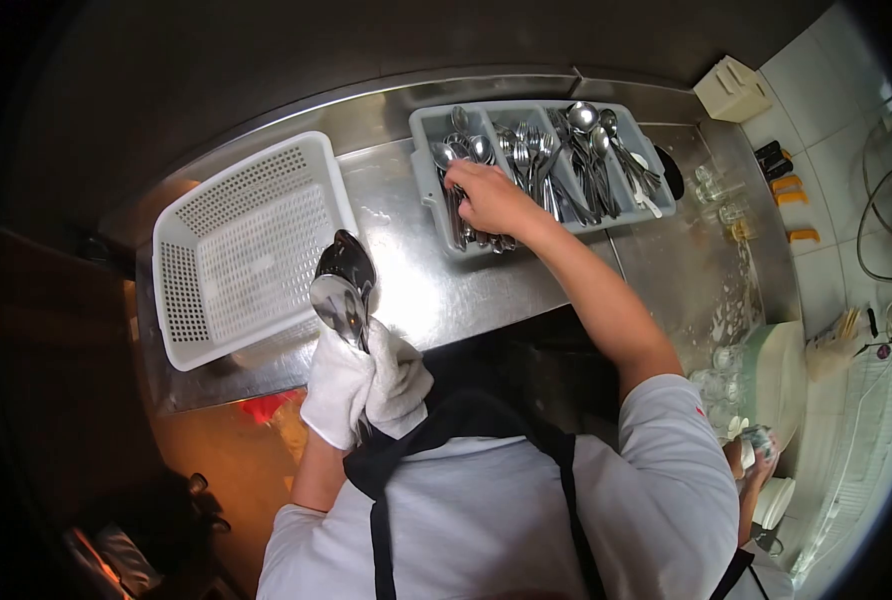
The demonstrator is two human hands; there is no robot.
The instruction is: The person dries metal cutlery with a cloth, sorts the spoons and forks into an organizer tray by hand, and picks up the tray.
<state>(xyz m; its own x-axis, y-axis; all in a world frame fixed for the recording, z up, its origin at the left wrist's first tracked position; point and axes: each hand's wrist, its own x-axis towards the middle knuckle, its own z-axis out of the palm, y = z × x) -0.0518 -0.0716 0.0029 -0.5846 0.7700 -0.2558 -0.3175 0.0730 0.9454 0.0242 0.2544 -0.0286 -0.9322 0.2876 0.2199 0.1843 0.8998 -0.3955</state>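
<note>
1 cloth [398, 385] w/ 2 spoons [339, 308], R hand [496, 203] @ 1 tray [428, 185].

A person's left hand [344, 385], covered by a white cloth [398, 388], clutches large spoons [337, 302], a white basket [251, 262] just beyond it. The right hand [494, 198] rests among cutlery [481, 149] in a gray tray [429, 180]; whether it grips a piece is hard to tell.

Glare whitens the steel counter [391, 205] (the frame's corners sink to black).
</note>
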